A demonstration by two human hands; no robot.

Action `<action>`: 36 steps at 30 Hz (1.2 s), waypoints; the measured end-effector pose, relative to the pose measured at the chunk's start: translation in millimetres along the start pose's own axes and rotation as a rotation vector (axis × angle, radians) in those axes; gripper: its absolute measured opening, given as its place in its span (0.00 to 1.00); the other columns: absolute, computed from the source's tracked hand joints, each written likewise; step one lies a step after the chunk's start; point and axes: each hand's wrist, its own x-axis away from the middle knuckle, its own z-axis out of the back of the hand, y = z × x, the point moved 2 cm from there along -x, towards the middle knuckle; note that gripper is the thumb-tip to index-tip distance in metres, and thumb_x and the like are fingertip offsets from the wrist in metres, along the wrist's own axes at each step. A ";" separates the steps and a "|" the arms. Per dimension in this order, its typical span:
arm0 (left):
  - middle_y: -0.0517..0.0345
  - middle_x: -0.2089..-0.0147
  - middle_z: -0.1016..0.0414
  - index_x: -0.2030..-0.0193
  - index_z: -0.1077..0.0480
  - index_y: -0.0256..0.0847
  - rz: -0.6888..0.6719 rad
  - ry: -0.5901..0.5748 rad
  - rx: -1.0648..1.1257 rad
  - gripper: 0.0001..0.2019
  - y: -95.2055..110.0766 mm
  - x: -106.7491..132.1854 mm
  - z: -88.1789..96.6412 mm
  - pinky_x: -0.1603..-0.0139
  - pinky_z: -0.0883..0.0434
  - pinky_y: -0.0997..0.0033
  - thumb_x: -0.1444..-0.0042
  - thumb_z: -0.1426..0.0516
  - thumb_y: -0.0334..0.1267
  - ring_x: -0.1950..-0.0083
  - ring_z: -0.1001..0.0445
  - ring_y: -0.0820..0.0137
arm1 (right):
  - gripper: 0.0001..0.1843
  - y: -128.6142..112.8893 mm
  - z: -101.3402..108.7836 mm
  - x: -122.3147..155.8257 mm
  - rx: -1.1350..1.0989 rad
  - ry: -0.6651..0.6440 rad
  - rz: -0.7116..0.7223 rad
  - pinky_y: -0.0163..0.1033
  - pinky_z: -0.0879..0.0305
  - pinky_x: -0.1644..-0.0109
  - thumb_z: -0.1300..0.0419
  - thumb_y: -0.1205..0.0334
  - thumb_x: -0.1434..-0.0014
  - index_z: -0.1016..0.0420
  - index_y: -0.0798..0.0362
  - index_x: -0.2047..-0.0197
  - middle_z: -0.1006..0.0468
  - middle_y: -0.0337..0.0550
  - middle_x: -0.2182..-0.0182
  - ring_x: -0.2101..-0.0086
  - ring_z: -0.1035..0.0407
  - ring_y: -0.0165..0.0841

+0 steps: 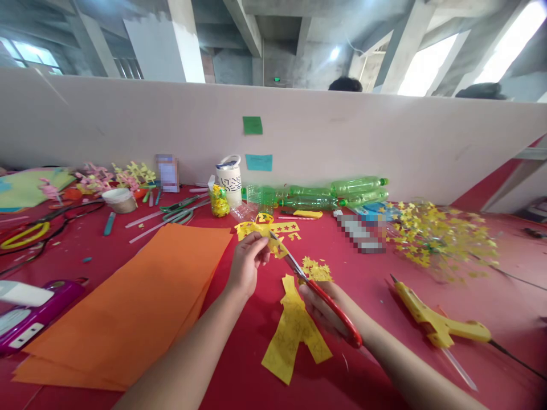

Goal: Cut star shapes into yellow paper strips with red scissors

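My right hand (327, 307) is closed round the red handles of a pair of scissors (314, 287), whose blades point up and left. Between the fingertips of my left hand (250, 259) is a small piece of yellow felt-like sheet (278, 248), right at the scissor tips. Beyond it lie yellow scraps with star-shaped cutouts (285, 227). A heap of small yellow stars (316, 269) sits just past my right hand. Nearer to me are yellow strips with drawn outlines (284, 341), overlapping on the table.
Orange sheets (141, 296) cover the left of the red table. A yellow glue gun (440, 324) and a bunch of yellow stars (440, 236) lie to the right. Green plastic bottles (314, 199), a white tumbler (231, 179) and a yellow cutter (307, 214) are toward the partition.
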 end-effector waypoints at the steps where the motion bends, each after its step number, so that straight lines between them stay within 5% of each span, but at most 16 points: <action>1: 0.66 0.79 0.34 0.73 0.33 0.38 -0.002 0.017 0.006 0.08 -0.2 -1.2 1.3 0.78 0.43 0.79 0.51 0.38 0.37 0.79 0.38 0.80 | 0.28 0.4 -0.1 0.0 0.013 0.007 -0.001 0.28 0.54 0.87 0.43 0.37 0.45 0.42 0.52 0.79 0.44 0.30 0.89 0.89 0.48 0.22; 8: 0.65 0.73 0.33 0.68 0.29 0.39 -0.031 0.095 -0.010 0.08 0.6 -8.7 8.8 0.73 0.39 0.78 0.53 0.37 0.38 0.75 0.36 0.79 | 0.29 -0.7 -5.0 2.7 0.038 0.084 0.025 0.27 0.56 0.87 0.45 0.36 0.44 0.45 0.52 0.80 0.46 0.30 0.89 0.89 0.50 0.21; 19: 0.62 0.69 0.31 0.71 0.30 0.39 0.013 -0.021 -0.055 0.08 -6.8 -4.7 0.5 0.61 0.37 0.77 0.50 0.38 0.40 0.66 0.35 0.76 | 0.28 5.8 -3.6 -3.6 0.026 0.093 -0.033 0.28 0.53 0.87 0.47 0.35 0.43 0.44 0.52 0.77 0.43 0.31 0.86 0.88 0.48 0.22; 36: 0.63 0.75 0.31 0.73 0.26 0.39 -0.117 0.004 -0.133 0.06 1.9 -12.1 9.7 0.67 0.36 0.75 0.52 0.38 0.39 0.72 0.35 0.76 | 0.26 5.2 7.7 -0.4 0.087 -0.045 0.013 0.29 0.48 0.83 0.44 0.39 0.43 0.39 0.54 0.76 0.42 0.30 0.87 0.87 0.46 0.22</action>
